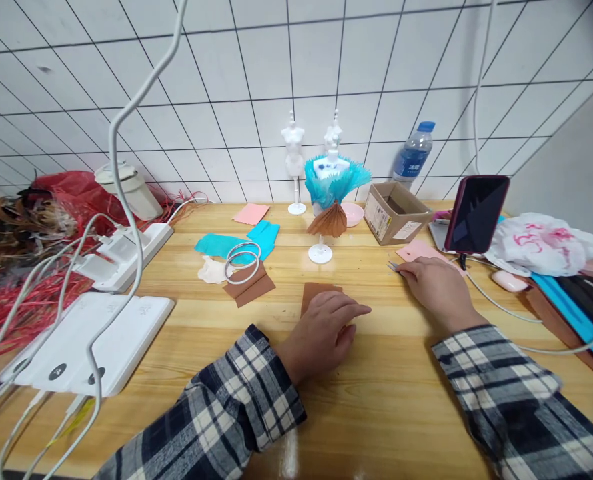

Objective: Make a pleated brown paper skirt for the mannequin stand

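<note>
My left hand (322, 332) lies on a small brown paper square (316, 291), its fingers stretched out and covering most of the sheet. To the right, my right hand (437, 292) rests low over the table with its fingers closed on a small pointed metal tool (393, 267); only the silver tips show, the rest is hidden in the hand. A pink paper sheet (419, 250) lies just behind that hand. Beyond both hands stands a white mini dress form (320, 253) wearing a ruffled blue paper piece (335, 181) above a pleated brown paper one (329, 220).
At the back are another dress form (294, 155), a cardboard box (399, 217) and a water bottle (414, 155). Metal rings (243, 263) lie on blue paper (216, 245) and brown paper (250, 288). A phone (476, 215) stands at right; white power banks (106, 340) and cables fill the left.
</note>
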The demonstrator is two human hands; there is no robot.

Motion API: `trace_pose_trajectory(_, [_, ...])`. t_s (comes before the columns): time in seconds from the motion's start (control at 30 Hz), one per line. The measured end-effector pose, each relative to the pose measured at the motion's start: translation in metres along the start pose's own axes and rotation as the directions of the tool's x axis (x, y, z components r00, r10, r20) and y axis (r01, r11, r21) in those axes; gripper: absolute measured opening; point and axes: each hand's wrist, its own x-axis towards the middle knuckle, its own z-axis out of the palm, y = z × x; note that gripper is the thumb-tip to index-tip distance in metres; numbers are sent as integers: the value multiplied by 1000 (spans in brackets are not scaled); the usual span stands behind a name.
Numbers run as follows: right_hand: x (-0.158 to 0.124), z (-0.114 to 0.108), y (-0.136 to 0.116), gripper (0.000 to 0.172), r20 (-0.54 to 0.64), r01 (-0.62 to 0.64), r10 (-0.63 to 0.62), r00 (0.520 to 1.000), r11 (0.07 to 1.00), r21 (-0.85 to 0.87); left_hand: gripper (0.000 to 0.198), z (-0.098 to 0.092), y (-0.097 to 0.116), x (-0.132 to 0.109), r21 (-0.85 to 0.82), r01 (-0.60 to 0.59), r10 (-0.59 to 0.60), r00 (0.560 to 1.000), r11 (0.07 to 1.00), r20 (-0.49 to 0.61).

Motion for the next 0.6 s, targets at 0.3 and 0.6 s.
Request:
trace_pose_trajectory(0.3, [2, 8, -2, 25, 28, 55, -61, 998, 984, 170, 46, 1, -1, 0, 7, 5, -5, 1000, 1000, 10])
trace_pose_trajectory(0.6, [-2, 10, -22, 40, 25, 23, -32, 999, 951, 307, 42, 3, -3, 1, 43, 20, -22, 999, 999, 26])
